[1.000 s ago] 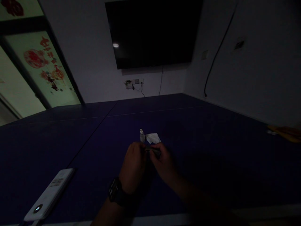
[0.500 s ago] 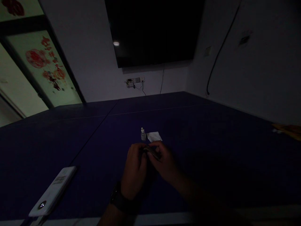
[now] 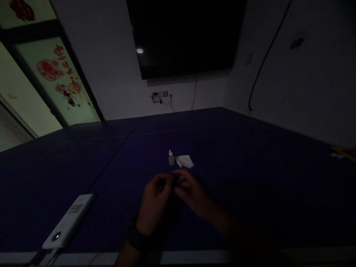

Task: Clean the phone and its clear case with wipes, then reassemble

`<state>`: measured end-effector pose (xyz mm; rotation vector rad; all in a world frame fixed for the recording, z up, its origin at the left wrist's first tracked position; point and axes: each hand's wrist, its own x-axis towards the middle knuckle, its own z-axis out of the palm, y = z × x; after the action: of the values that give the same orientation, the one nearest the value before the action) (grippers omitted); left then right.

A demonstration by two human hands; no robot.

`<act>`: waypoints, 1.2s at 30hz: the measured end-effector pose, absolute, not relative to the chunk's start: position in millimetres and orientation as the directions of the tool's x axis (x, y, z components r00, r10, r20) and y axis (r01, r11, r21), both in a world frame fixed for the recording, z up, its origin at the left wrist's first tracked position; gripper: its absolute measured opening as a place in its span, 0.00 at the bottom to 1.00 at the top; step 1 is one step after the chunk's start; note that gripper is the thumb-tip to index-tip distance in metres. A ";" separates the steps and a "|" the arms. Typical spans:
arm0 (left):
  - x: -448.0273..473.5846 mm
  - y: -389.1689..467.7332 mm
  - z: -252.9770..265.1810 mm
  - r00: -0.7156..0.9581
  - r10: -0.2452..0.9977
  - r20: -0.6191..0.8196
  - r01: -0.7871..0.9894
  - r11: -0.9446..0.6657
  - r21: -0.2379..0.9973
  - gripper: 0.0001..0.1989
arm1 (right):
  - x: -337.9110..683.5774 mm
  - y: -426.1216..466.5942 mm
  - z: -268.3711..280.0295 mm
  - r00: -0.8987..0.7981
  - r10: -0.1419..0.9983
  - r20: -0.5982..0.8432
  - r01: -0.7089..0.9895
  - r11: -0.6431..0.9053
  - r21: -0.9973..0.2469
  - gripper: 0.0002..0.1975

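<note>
My left hand point(image 3: 154, 202), with a dark watch point(image 3: 137, 234) on its wrist, is closed in a pinch of thumb and forefinger. Between its fingertips and those of my right hand is a small dark object point(image 3: 172, 179), too dim to name. My right hand point(image 3: 194, 194) has its fingers curled against the same object from the right. Just beyond the hands stands a small clear bottle with a white dropper-like top point(image 3: 171, 160). Beside it, on the right, lies a white cloth or tissue point(image 3: 184, 161).
A white power-bank-like device point(image 3: 68, 224) with a cable lies at the left on the dark blue tabletop point(image 3: 116, 185). A large black screen point(image 3: 189, 37) hangs on the far wall above sockets and wires point(image 3: 161, 97). Something yellow point(image 3: 346, 152) sits at the right edge. The room is dim.
The dark object showed as a long piece slanting between both hands; now it is mostly hidden at the fingertips. My left hand has shifted slightly left. The view has swung a little.
</note>
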<state>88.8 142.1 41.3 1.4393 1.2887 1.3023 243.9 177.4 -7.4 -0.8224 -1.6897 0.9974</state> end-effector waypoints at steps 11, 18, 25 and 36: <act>70.6 120.7 30.4 0.025 0.976 0.215 0.345 -0.211 0.915 0.13 | 242.6 190.9 -9.0 -0.521 0.789 0.327 0.027 0.398 -0.917 0.07; 67.1 116.4 28.1 0.028 0.968 0.251 0.342 -0.245 0.907 0.16 | 243.4 189.4 -1.9 -0.611 0.725 0.319 0.040 0.431 -0.902 0.07; 65.0 115.4 27.8 0.013 0.978 0.207 0.345 -0.198 0.917 0.18 | 241.7 189.5 -1.8 -0.620 0.680 0.391 0.057 0.537 -0.842 0.10; 72.0 120.6 31.0 -0.065 0.977 0.202 0.312 -0.172 0.934 0.19 | 230.9 151.4 -18.9 -0.316 0.489 0.813 0.280 0.867 -0.412 0.26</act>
<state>72.0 120.6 31.0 1.5386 1.4166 1.2626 230.9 151.4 -18.9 -0.5691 -1.9196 0.2329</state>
